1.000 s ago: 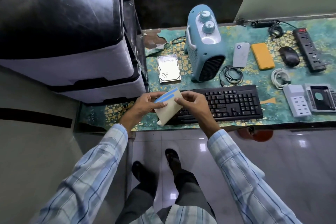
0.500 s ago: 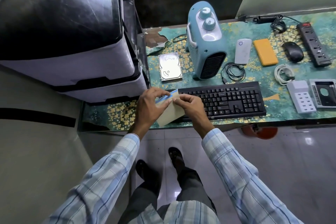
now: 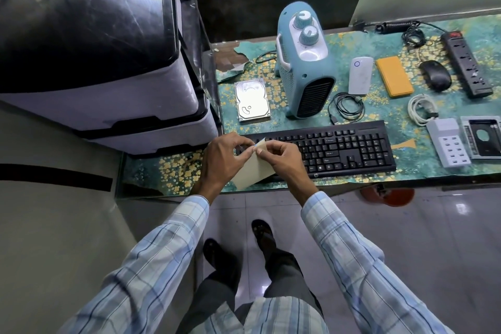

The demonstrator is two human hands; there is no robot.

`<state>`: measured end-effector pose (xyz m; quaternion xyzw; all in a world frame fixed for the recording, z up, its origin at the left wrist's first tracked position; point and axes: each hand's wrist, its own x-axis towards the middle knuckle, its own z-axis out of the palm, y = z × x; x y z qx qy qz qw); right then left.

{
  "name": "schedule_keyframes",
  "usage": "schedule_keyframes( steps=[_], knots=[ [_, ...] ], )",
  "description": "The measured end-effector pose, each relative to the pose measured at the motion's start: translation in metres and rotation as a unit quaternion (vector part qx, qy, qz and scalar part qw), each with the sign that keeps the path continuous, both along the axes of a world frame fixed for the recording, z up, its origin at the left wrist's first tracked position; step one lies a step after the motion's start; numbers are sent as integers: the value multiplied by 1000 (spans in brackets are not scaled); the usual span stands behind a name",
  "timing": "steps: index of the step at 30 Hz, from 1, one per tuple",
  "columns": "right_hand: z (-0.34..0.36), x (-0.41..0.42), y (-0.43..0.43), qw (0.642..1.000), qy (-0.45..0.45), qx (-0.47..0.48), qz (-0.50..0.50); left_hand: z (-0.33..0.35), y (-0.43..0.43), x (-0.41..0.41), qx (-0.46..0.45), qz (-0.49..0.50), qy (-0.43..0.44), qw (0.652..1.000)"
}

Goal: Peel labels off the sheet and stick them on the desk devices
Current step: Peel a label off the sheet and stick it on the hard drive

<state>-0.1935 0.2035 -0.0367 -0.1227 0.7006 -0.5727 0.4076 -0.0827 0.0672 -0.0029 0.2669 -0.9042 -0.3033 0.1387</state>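
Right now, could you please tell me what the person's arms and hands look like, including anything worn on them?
Both arms are in long shirt sleeves, checked in pale blue and white with thin darker blue lines. The left sleeve and right sleeve end in buttoned-looking cuffs at the wrists. The left hand and right hand are bare: no gloves, and no watch or ring shows.

I've got the label sheet (image 3: 253, 171) mid-air over the desk's near edge; pale cream, tilted, pinched at its top by left hand (image 3: 221, 160) and right hand (image 3: 282, 157); a sliver of blue label (image 3: 256, 144) shows at that corner; black keyboard (image 3: 339, 149) lies flat just behind; silver hard drive (image 3: 252, 99) beyond it; blue heater (image 3: 306, 68) upright; yellow power bank (image 3: 394, 76), black mouse (image 3: 435, 78) and power strip (image 3: 466, 64) farther right.
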Motion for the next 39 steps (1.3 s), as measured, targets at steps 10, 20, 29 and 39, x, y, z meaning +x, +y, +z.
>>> schedule_keyframes(
  steps=[10,20,29,39],
  knots=[
    [-1,-5,-2,998,44,3,39,0,-3,-3,-8,-13,-18,1000],
    [-2,-11,-1,999,34,11,39,-8,-5,-12,30,25,-17,999],
    [-32,-31,-5,984,119,119,-57,-20,-12,-26,265,140,1,954],
    [-5,-2,-38,902,424,64,49,-19,-32,-52,470,235,-55,849]
  ],
)
